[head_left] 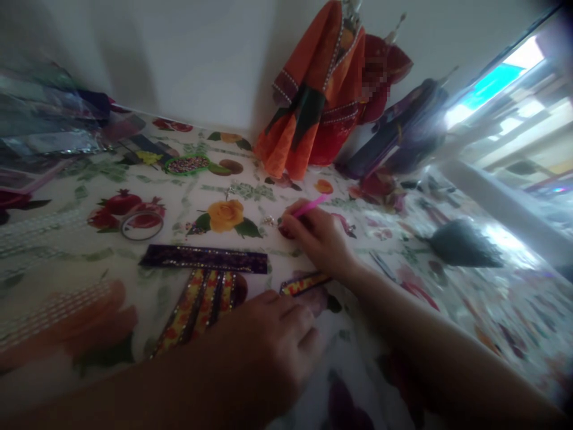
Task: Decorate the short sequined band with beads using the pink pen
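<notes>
My right hand (316,233) is closed in a pinch around a slim pink pen-like stick (311,205). Its lower end is hidden by the fingers, close to a small pile of shiny beads (268,221). Nearer to me, my left hand (277,340) lies low over the table with its fingers curled in; the fingertips are hidden. Just beyond its knuckles lies a short yellow-and-dark patterned strip (305,283) with a beaded edge. Left of it are a dark purple strip (206,258) with sparkling trim and several yellow-red patterned strips (210,292), partly covered by my left forearm.
A floral tablecloth (188,221) covers the table. On it are a clear ring-shaped item (142,226), a green dish of tiny beads (187,165) and plastic-wrapped packets (49,131). Against the wall stand an orange garment (308,101) and dark fabric (398,131). A dark heap (465,243) sits at right.
</notes>
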The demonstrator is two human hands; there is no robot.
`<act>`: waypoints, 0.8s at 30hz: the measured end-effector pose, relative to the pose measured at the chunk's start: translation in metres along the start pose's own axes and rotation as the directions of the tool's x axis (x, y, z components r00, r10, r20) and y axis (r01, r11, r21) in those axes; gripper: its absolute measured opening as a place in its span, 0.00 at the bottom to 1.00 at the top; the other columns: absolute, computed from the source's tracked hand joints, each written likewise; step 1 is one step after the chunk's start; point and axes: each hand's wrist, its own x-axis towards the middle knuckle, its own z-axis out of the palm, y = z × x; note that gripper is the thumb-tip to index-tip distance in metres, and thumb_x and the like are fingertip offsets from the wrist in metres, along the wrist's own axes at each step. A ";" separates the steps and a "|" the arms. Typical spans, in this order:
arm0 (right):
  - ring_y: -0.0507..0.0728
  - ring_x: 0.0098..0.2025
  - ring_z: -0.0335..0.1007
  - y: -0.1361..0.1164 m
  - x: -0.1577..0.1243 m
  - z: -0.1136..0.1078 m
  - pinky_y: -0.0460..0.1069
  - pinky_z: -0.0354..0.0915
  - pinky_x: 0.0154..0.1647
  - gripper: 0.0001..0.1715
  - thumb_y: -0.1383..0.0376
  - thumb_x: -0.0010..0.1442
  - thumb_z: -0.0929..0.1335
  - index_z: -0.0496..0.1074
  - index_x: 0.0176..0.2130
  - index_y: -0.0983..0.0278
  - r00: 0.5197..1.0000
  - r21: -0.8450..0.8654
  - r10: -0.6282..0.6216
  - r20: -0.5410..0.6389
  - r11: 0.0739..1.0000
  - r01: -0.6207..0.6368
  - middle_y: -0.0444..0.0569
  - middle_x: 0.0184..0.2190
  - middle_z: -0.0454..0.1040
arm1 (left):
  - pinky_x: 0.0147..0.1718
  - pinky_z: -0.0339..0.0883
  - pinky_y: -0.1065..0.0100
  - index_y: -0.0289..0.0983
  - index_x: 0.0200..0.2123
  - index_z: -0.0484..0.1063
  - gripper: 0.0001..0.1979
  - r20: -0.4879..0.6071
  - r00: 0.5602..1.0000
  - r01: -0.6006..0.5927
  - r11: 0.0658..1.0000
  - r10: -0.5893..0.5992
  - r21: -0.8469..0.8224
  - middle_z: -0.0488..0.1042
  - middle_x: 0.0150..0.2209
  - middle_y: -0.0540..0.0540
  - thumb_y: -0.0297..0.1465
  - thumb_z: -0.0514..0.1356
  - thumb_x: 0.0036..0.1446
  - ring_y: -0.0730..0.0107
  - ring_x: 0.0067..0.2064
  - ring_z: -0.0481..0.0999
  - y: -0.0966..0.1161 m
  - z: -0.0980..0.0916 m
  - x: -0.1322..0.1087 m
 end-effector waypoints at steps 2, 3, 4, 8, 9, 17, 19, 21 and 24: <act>0.51 0.29 0.66 0.001 0.000 0.001 0.47 0.62 0.31 0.14 0.55 0.67 0.64 0.70 0.38 0.63 1.000 -0.010 -0.003 0.003 1.000 0.003 0.44 0.28 0.73 | 0.44 0.74 0.58 0.32 0.36 0.74 0.16 0.014 1.000 -0.003 1.000 0.003 0.019 0.75 0.32 0.43 0.23 0.46 0.63 0.64 0.33 0.73 0.000 -0.001 0.001; 0.51 0.29 0.66 0.002 0.001 0.001 0.47 0.62 0.31 0.14 0.55 0.67 0.64 0.71 0.38 0.63 1.000 -0.017 -0.007 0.002 1.000 0.007 0.45 0.28 0.73 | 0.44 0.74 0.58 0.32 0.36 0.74 0.17 0.018 1.000 -0.009 0.999 0.008 0.036 0.75 0.32 0.42 0.23 0.46 0.63 0.64 0.33 0.73 -0.001 -0.002 0.001; 0.51 0.29 0.66 0.002 0.001 0.002 0.46 0.62 0.30 0.14 0.55 0.67 0.64 0.71 0.38 0.63 1.000 -0.026 -0.010 -0.001 1.000 0.010 0.45 0.28 0.73 | 0.44 0.74 0.58 0.32 0.36 0.74 0.16 0.030 0.999 -0.014 0.999 0.013 0.045 0.75 0.32 0.42 0.23 0.46 0.63 0.64 0.33 0.72 -0.001 -0.002 0.002; 0.50 0.28 0.65 0.003 0.001 0.002 0.46 0.61 0.29 0.15 0.55 0.67 0.64 0.71 0.37 0.63 1.000 -0.045 -0.024 -0.009 0.999 0.024 0.45 0.28 0.73 | 0.44 0.74 0.59 0.33 0.34 0.74 0.14 0.063 0.998 -0.020 0.999 0.016 0.050 0.75 0.31 0.44 0.23 0.48 0.62 0.65 0.33 0.72 -0.002 -0.005 0.002; 0.50 0.28 0.65 0.003 0.001 0.002 0.46 0.61 0.29 0.15 0.55 0.67 0.64 0.71 0.37 0.63 1.000 -0.044 -0.029 -0.012 0.999 0.028 0.45 0.28 0.72 | 0.43 0.74 0.60 0.34 0.34 0.74 0.13 0.065 0.998 -0.016 0.999 0.012 0.052 0.75 0.31 0.44 0.23 0.49 0.63 0.65 0.33 0.72 -0.002 -0.005 0.002; 0.51 0.28 0.67 -0.003 -0.001 0.000 0.47 0.62 0.30 0.13 0.56 0.67 0.65 0.71 0.39 0.63 1.000 -0.038 -0.019 -0.024 0.999 0.018 0.44 0.28 0.74 | 0.42 0.72 0.60 0.33 0.36 0.75 0.11 0.018 1.000 0.007 1.000 -0.007 0.008 0.77 0.36 0.42 0.23 0.52 0.62 0.65 0.34 0.73 -0.001 -0.005 0.001; 0.51 0.29 0.68 -0.006 -0.002 -0.002 0.47 0.63 0.30 0.13 0.56 0.67 0.65 0.71 0.38 0.63 1.000 -0.027 -0.013 -0.016 1.000 0.013 0.45 0.28 0.74 | 0.42 0.72 0.60 0.33 0.38 0.75 0.12 0.024 1.000 0.010 1.000 -0.011 0.022 0.77 0.37 0.42 0.23 0.51 0.63 0.65 0.34 0.73 0.000 -0.005 0.001; 0.51 0.29 0.68 -0.007 -0.002 -0.003 0.47 0.63 0.32 0.13 0.57 0.67 0.65 0.71 0.37 0.63 1.000 -0.004 -0.022 -0.006 1.000 0.022 0.44 0.29 0.74 | 0.43 0.72 0.60 0.33 0.40 0.75 0.12 0.011 1.000 0.012 1.000 -0.013 0.027 0.77 0.37 0.41 0.23 0.50 0.64 0.65 0.35 0.74 0.000 -0.004 0.001; 0.50 0.29 0.68 -0.008 -0.001 -0.004 0.48 0.63 0.32 0.12 0.58 0.68 0.64 0.70 0.37 0.63 0.999 0.086 -0.038 0.000 0.996 0.038 0.44 0.29 0.74 | 0.43 0.72 0.61 0.33 0.41 0.74 0.12 0.007 1.000 0.012 1.000 -0.012 0.011 0.77 0.39 0.41 0.23 0.51 0.64 0.65 0.37 0.74 -0.001 0.000 0.000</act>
